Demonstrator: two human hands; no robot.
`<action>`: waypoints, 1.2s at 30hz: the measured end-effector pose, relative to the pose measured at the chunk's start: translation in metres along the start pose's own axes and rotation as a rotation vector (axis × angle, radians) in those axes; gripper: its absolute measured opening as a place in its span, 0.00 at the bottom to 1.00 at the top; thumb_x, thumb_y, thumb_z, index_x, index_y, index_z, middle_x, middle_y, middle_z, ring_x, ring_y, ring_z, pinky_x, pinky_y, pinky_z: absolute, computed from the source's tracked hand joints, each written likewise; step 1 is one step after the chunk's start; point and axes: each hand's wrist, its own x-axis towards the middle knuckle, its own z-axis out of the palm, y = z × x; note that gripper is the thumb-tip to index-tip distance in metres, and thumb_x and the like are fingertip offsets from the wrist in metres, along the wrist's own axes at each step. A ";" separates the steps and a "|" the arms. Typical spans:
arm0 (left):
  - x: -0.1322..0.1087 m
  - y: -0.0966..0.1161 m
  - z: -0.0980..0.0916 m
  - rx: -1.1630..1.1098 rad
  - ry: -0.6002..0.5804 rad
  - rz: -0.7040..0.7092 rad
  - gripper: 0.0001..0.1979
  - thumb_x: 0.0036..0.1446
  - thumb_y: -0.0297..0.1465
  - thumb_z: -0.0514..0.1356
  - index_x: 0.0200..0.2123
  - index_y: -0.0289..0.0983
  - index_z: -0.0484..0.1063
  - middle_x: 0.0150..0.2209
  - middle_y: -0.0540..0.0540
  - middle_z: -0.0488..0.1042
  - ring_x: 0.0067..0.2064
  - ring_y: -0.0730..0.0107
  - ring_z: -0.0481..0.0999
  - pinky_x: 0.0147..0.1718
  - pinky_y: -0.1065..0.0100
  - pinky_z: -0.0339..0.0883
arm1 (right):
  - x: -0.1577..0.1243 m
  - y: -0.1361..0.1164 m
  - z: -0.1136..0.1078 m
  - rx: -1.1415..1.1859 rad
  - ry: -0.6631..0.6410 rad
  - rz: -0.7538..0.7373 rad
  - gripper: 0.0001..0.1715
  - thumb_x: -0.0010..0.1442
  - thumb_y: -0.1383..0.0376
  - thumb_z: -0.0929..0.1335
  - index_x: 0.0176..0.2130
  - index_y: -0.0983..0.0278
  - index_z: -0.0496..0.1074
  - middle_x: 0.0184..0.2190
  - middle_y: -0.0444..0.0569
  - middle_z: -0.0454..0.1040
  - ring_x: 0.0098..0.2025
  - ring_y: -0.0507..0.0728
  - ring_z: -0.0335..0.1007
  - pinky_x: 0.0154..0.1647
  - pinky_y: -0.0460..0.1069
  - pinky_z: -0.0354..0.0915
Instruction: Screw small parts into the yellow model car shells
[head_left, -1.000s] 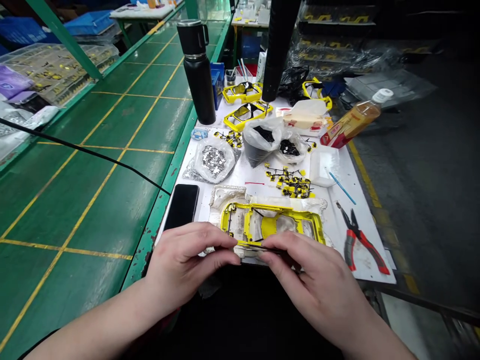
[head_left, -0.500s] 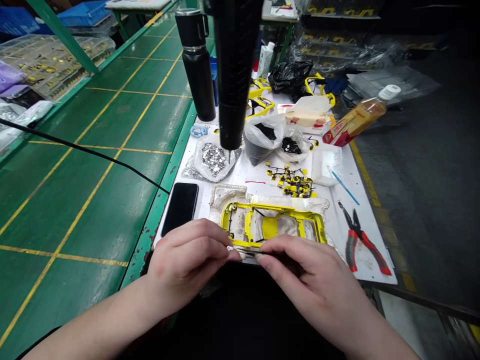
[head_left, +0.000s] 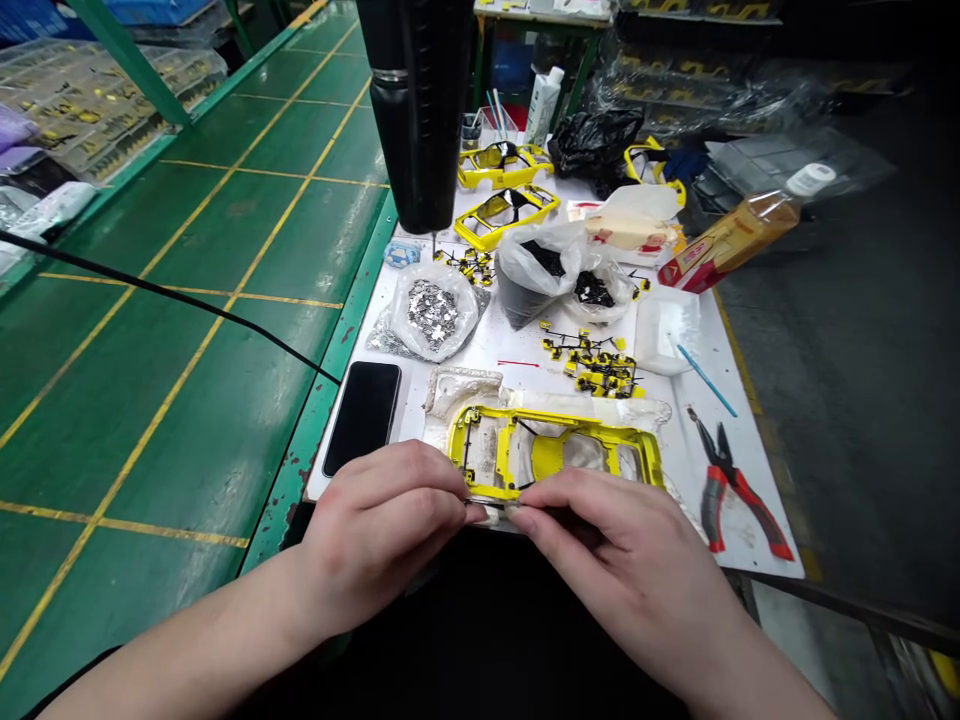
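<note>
Close to the table's near edge, a yellow toy car body [head_left: 549, 457] lies upside down in a white plaster mould [head_left: 461, 392]. My left hand [head_left: 394, 520] is closed in a pinch at the body's near left side. Facing it, my right hand [head_left: 615, 545] pinches with thumb and forefinger. Between the two sets of fingertips runs a thin dark strip [head_left: 491, 503], just in front of the body's near edge. Both hands appear to hold it; its ends are hidden by my fingers, and its exact kind is unclear.
A black electric screwdriver [head_left: 442, 130] hangs over the table. Red-handled pliers [head_left: 721, 465] lie right, a phone [head_left: 364, 420] left. Behind the mould are yellow-black small parts [head_left: 596, 362], a bag of silver pieces [head_left: 433, 318], a bag of black pieces [head_left: 529, 285] and a tilted drink bottle [head_left: 742, 235].
The view has shifted slightly, revealing yellow car bodies behind the screwdriver. My hands keep pinching at the same spot; a small white bit by my left fingertips no longer shows.
</note>
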 end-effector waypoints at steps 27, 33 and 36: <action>0.002 -0.055 0.007 0.271 -0.044 -0.193 0.03 0.73 0.28 0.67 0.46 0.38 0.82 0.45 0.44 0.84 0.47 0.63 0.83 0.48 0.62 0.78 | 0.058 0.027 0.022 -0.495 0.124 0.063 0.12 0.77 0.58 0.72 0.40 0.57 0.82 0.34 0.42 0.84 0.35 0.59 0.80 0.36 0.53 0.58; 0.001 -0.057 0.008 0.300 -0.066 -0.175 0.05 0.73 0.28 0.67 0.49 0.39 0.82 0.47 0.43 0.84 0.48 0.61 0.84 0.48 0.62 0.79 | 0.058 0.025 0.025 -0.541 0.125 0.061 0.12 0.77 0.58 0.72 0.39 0.57 0.81 0.34 0.42 0.85 0.36 0.59 0.80 0.35 0.53 0.56; 0.002 -0.057 0.007 0.340 -0.080 -0.141 0.07 0.74 0.29 0.66 0.52 0.38 0.83 0.47 0.42 0.84 0.47 0.61 0.84 0.47 0.62 0.79 | 0.057 0.025 0.025 -0.542 0.121 0.065 0.12 0.77 0.58 0.71 0.39 0.57 0.81 0.35 0.42 0.85 0.36 0.60 0.80 0.36 0.53 0.56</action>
